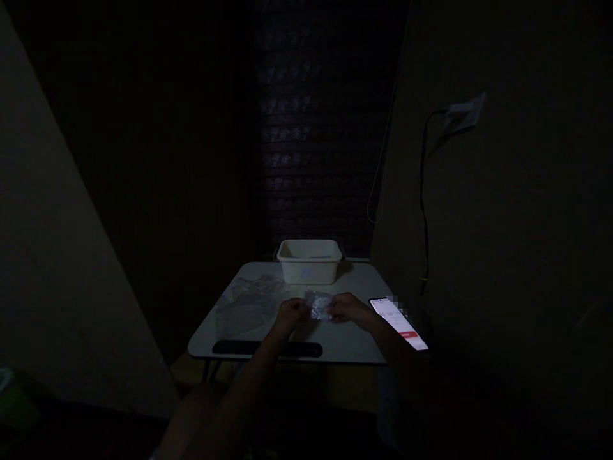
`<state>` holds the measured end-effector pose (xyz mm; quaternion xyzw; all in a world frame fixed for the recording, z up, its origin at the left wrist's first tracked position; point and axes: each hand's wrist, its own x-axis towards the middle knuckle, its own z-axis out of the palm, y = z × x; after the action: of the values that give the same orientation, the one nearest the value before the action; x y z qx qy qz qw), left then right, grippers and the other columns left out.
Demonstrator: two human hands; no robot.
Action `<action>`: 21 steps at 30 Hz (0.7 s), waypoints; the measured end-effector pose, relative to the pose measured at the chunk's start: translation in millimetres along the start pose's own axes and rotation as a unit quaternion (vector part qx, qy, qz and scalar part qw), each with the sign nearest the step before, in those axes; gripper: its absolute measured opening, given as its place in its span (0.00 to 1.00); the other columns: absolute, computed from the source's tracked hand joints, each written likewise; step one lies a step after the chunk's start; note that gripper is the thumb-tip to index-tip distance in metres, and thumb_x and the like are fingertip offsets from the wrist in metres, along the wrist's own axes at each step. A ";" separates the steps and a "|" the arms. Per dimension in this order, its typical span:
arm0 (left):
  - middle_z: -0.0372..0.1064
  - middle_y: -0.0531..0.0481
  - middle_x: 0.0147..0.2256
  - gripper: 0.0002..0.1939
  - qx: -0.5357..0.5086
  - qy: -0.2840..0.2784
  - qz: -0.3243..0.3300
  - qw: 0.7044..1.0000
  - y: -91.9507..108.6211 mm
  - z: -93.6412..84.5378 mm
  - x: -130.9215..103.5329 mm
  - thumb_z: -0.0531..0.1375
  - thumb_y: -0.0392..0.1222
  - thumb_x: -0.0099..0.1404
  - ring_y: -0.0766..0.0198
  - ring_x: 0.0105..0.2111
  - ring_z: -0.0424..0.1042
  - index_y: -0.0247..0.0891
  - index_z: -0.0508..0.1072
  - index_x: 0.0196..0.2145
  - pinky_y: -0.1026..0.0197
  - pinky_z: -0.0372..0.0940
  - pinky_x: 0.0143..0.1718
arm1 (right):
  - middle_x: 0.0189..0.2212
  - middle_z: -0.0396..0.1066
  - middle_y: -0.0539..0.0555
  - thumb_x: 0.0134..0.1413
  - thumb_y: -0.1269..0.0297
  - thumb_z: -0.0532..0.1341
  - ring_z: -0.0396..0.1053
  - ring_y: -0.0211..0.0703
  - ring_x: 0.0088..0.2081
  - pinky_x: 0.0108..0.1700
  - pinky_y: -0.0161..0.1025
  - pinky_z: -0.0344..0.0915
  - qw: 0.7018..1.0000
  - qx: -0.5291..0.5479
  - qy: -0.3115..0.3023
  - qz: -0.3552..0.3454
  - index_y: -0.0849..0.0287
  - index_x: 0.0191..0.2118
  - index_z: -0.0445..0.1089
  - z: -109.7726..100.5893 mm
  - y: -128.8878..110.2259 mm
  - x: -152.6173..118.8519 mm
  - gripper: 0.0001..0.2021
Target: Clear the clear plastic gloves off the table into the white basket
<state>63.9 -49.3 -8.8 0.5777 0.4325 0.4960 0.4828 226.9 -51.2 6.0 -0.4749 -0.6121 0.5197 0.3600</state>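
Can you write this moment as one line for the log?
left hand: holds shiny packet, left side | right hand: holds packet, right side | white tub: far side of table | phone: screen lit

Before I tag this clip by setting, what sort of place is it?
Probably a dim corner of a room, perhaps in a home; darkness hides much. A small table stands before what looks like a slatted blind, and a dark cable hangs from a wall socket.

Left hand (291, 313) and right hand (347, 307) near each other, facing inward, fingers (337, 311) bent; forearms (256, 370) converge from behind.
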 end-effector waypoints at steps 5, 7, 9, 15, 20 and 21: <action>0.61 0.55 0.16 0.01 0.105 0.053 0.039 0.992 -11.8 -1.8 9.3 0.55 0.33 0.40 0.72 0.18 0.59 0.32 0.66 0.16 0.69 0.55 0.20 | 0.11 0.59 0.45 0.29 0.70 0.55 0.56 0.30 0.16 0.18 0.29 0.52 0.987 -0.066 0.138 -0.051 0.63 0.16 0.62 -0.9 4.2 6.9 0.02; 0.64 0.53 0.20 0.04 0.137 0.073 0.037 0.987 -16.4 -1.0 12.6 0.54 0.31 0.40 0.71 0.19 0.61 0.32 0.67 0.19 0.69 0.57 0.22 | 0.12 0.61 0.46 0.29 0.71 0.54 0.59 0.33 0.17 0.20 0.31 0.55 0.980 -0.065 0.176 -0.062 0.63 0.18 0.64 0.6 9.5 8.4 0.03; 0.65 0.49 0.26 0.09 0.132 0.092 0.021 0.987 -20.9 -0.2 15.3 0.52 0.30 0.43 0.71 0.20 0.62 0.32 0.67 0.26 0.68 0.58 0.21 | 0.17 0.65 0.49 0.29 0.71 0.53 0.62 0.36 0.22 0.24 0.33 0.58 0.976 -0.059 0.190 -0.084 0.63 0.21 0.65 1.7 16.6 8.8 0.06; 0.61 0.43 0.38 0.19 0.136 0.109 0.007 0.985 -32.8 -2.3 17.1 0.49 0.26 0.45 0.67 0.29 0.65 0.30 0.60 0.39 0.66 0.61 0.28 | 0.30 0.68 0.53 0.32 0.75 0.46 0.63 0.38 0.34 0.38 0.37 0.58 0.965 -0.143 0.173 -0.134 0.61 0.27 0.68 -5.2 39.2 7.2 0.16; 0.61 0.44 0.39 0.18 0.291 0.050 0.060 0.953 -41.7 5.3 11.1 0.48 0.28 0.47 0.65 0.37 0.62 0.30 0.62 0.38 0.64 0.58 0.37 | 0.34 0.66 0.54 0.32 0.77 0.44 0.62 0.37 0.37 0.40 0.34 0.57 0.945 -0.221 0.226 -0.084 0.63 0.33 0.66 -6.6 50.9 10.6 0.19; 0.60 0.43 0.40 0.19 0.315 0.040 0.068 0.946 -42.7 8.5 9.6 0.48 0.28 0.46 0.64 0.38 0.61 0.29 0.62 0.39 0.63 0.57 0.38 | 0.35 0.66 0.54 0.33 0.77 0.45 0.62 0.38 0.37 0.39 0.34 0.58 0.942 -0.231 0.235 -0.065 0.63 0.34 0.65 -4.6 52.2 12.0 0.19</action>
<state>72.7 -34.2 -49.8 0.7080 0.5453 0.3890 0.2241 238.6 -37.9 -44.8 -0.6128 -0.6430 0.2132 0.4070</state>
